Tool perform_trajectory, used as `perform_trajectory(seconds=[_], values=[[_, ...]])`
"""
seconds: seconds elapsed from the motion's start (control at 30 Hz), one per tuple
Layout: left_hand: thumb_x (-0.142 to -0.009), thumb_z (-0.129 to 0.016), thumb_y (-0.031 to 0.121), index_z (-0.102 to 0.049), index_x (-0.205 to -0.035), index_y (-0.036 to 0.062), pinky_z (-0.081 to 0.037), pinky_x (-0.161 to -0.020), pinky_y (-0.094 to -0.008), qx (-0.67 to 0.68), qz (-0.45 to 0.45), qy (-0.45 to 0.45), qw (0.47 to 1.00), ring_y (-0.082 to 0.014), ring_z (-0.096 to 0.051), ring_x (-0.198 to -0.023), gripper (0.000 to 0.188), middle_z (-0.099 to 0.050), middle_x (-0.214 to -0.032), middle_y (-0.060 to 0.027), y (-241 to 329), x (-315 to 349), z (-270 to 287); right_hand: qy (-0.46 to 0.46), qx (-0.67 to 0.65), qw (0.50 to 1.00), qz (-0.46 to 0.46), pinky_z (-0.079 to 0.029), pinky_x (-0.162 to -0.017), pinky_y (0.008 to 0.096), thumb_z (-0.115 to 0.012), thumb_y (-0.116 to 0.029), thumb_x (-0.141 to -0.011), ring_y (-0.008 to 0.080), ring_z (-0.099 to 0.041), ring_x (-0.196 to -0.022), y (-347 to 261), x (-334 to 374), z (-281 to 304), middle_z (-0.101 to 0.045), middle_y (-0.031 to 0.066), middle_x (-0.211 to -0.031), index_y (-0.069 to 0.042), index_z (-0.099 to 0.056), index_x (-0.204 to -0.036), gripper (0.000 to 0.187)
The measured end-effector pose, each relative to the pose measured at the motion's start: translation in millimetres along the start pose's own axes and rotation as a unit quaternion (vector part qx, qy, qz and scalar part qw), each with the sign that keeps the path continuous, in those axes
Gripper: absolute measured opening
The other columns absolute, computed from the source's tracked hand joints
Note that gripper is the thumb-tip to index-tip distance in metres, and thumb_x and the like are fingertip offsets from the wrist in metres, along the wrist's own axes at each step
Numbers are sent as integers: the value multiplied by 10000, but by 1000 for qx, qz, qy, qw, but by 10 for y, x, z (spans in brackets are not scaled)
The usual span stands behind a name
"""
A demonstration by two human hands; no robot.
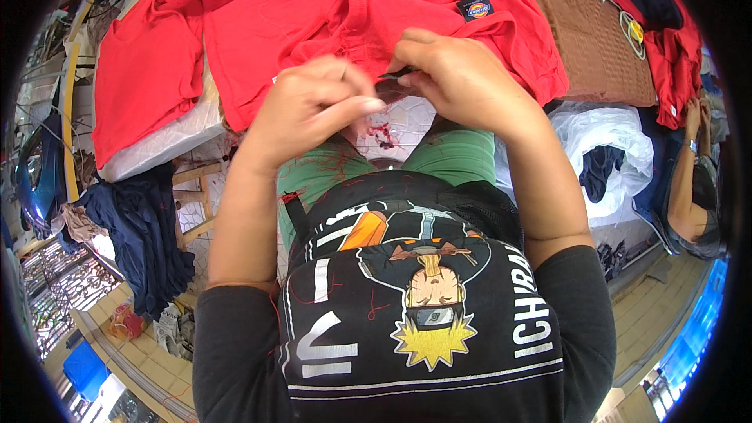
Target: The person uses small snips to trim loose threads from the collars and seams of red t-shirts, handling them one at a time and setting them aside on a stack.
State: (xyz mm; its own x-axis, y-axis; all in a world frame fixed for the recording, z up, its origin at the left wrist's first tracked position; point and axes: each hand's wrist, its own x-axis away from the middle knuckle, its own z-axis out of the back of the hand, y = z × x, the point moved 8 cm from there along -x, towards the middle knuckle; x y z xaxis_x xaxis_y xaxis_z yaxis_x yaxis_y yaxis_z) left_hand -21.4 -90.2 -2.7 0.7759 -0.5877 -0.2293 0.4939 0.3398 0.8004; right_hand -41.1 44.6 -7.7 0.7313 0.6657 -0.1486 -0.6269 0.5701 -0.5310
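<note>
My left hand (317, 102) is slightly blurred over my lap, its fingers curled in towards the thumb. Whatever it may hold is too small or smeared to make out. Opposite it, my right hand (450, 74) is closed in a pinch on a small dark piece (398, 76), mostly hidden by the fingers, its kind unclear. Just beyond both hands lies a heap of red garments (266, 23), bunched and folded. One garment carries a dark label (475, 8) near my right hand. The two hands are apart from each other.
Brown ribbed cloth (583, 39) lies right of the red pile. A white plastic bag (619, 157) with dark cloth stands below it. Navy garments (145, 227) hang at the left. Another person's arm (689, 172) shows at the far right. Thread scraps (382, 137) lie between my knees.
</note>
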Motion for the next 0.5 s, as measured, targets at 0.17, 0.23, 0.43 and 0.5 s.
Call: perform_trajectory(seconds=[0.17,0.23,0.43,0.5], values=[[-700,-818,212,-640,-888,58,-460,-849,-348,-143,-16,7,990,-245,-597,-980,301,-634,-1005,-75,112,55,77,62,-76,995,-14,-512,-771,428,-682,-77,-782,335,-626,-922,121,85,170,-613,131,-985,-55,-622,-1031,256],[-712,-784,161,-614,-1055,75,-432,-913,-375,-285,-21,46,957,-278,-563,-1072,392,-615,-1088,-90,18,90,-89,61,-86,994,-18,-514,-788,413,-695,-59,-763,327,-624,-944,117,74,111,-610,134,-1004,-58,-629,-1075,318],[-815,-709,90,-691,-1059,59,-479,-891,-303,-117,66,109,985,-232,-645,-962,247,-687,-1028,-97,-250,0,-136,66,-77,994,-49,-523,-804,342,-704,-67,-809,317,-644,-958,281,32,-152,-652,129,-1070,-68,-647,-1139,336],[-853,-690,92,-706,-1047,49,-489,-855,-268,-26,141,117,983,-175,-655,-923,199,-707,-998,-84,-289,-19,-88,88,-175,978,-69,-519,-779,298,-681,-83,-861,201,-659,-862,351,28,-113,-687,77,-904,-30,-682,-1060,206]])
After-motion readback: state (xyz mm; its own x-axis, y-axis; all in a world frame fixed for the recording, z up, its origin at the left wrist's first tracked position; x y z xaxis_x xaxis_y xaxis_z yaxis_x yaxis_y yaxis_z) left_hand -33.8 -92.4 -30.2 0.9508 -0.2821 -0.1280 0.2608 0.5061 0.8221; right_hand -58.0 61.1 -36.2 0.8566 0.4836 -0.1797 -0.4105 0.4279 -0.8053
